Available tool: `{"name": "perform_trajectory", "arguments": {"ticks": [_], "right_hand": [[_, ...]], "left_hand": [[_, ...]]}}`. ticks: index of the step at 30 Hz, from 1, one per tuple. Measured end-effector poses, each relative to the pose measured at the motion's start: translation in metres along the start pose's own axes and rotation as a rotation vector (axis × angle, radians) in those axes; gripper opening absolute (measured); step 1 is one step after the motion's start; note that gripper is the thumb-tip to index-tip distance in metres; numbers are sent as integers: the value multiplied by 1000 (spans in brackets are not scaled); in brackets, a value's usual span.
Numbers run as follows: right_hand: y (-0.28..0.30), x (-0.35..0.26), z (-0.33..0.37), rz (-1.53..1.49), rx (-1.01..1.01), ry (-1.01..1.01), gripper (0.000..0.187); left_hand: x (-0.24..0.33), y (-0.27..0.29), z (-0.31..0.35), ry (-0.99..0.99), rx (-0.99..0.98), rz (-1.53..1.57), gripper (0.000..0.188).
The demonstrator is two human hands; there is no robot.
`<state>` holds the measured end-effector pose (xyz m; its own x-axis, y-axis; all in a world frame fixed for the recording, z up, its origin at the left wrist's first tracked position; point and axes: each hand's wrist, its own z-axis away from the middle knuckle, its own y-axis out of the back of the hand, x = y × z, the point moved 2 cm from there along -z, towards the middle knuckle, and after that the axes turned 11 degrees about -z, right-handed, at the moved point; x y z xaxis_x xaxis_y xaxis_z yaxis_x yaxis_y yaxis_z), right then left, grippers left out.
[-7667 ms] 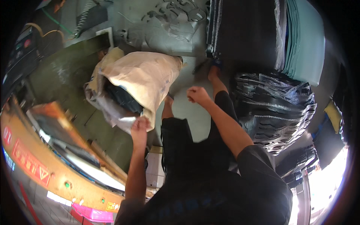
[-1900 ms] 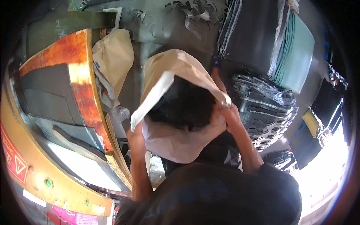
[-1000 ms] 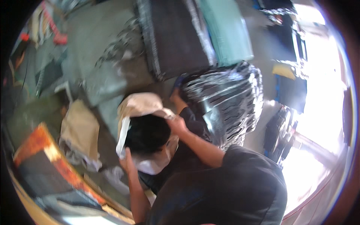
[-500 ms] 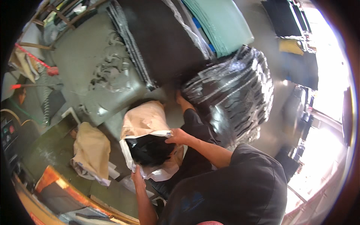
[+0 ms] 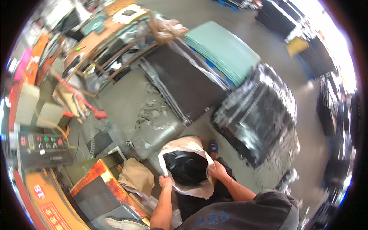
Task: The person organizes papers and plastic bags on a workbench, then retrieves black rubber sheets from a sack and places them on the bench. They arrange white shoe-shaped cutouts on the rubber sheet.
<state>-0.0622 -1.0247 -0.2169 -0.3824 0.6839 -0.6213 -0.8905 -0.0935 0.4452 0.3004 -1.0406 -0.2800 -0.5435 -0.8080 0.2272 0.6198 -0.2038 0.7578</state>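
A pale paper sack (image 5: 190,143) stands in front of my legs, its mouth spread wide. Loose black pieces (image 5: 186,166) fill it, and I cannot make out their exact kind. On the left side of the rim, my left hand (image 5: 165,182) is closed round the paper edge. My right hand (image 5: 218,171) grips the opposite side of the rim, fingers partly hidden by the sack. A second, tan sack (image 5: 138,177) lies to the left of my left hand, beyond the rusty machine edge.
A plastic-wrapped black stack (image 5: 260,119) stands to the right. Ahead are a dark sheet stack (image 5: 188,82) and a pale green one (image 5: 222,48). Black scraps (image 5: 153,111) lie ahead-left. A control box (image 5: 44,147) and orange machine part (image 5: 50,203) stand at left.
The view has swung leftward, bringing in the control box and bench. The sack's mouth, narrower and partly folded over before, is now rounder and wider. Both hands still hold its rim.
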Motion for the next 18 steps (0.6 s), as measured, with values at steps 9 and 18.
{"name": "perform_trajectory", "arguments": {"ticks": [9, 18], "right_hand": [[-16, 90, 20, -135, -165, -387, 71], [-49, 159, -5, 611, -646, 94, 30]], "left_hand": [[38, 11, -23, -127, -267, 226, 24], [66, 28, -10, -253, -412, 407, 48]]}}
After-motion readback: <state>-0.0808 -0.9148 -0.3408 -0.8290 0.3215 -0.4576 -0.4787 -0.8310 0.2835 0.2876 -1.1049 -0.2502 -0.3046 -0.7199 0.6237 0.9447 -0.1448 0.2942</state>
